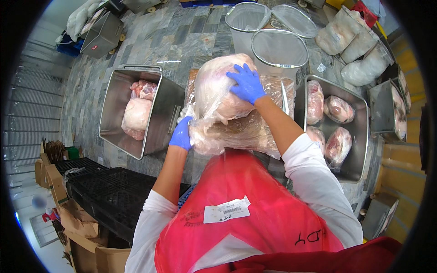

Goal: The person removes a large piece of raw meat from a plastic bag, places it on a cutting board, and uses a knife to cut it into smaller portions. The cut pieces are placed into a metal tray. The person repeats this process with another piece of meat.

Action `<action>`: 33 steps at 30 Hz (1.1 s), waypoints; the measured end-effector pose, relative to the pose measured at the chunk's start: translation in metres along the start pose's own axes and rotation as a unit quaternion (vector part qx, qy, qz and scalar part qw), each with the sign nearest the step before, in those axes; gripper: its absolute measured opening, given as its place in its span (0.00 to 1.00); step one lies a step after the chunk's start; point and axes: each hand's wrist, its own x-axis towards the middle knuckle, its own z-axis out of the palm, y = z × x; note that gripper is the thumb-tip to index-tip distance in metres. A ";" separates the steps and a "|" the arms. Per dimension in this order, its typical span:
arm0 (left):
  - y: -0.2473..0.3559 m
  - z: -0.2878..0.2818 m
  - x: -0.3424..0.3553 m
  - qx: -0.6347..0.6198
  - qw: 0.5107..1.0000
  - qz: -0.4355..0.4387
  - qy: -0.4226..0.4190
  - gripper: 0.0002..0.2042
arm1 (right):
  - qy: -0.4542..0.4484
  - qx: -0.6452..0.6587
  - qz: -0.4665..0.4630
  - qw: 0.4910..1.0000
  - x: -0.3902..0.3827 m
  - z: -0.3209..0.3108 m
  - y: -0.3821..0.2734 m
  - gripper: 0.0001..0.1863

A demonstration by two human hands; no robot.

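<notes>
A large pale piece of meat [217, 77] in clear plastic lies on a plastic-covered board [255, 132] in front of me. My right hand [246, 84], in a blue glove, rests on the meat's upper right with fingers spread. My left hand [181, 134], also gloved in blue, grips the bunched clear plastic [202, 136] at the lower left of the meat. A red apron [246, 195] with a white label covers my front.
Steel bins of meat stand left [107, 123] and right [359, 150]. Mesh-topped containers [279, 50] and bagged meat [357, 68] lie beyond on the tiled floor [177, 41]. Black pallets [114, 195] and cardboard boxes [82, 218] are at lower left; more steel bins [102, 36] are farther back.
</notes>
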 end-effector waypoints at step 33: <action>-0.026 0.067 0.030 0.695 0.646 0.313 0.031 0.44 | 0.102 0.092 0.102 0.985 -0.045 -0.064 -0.006 0.27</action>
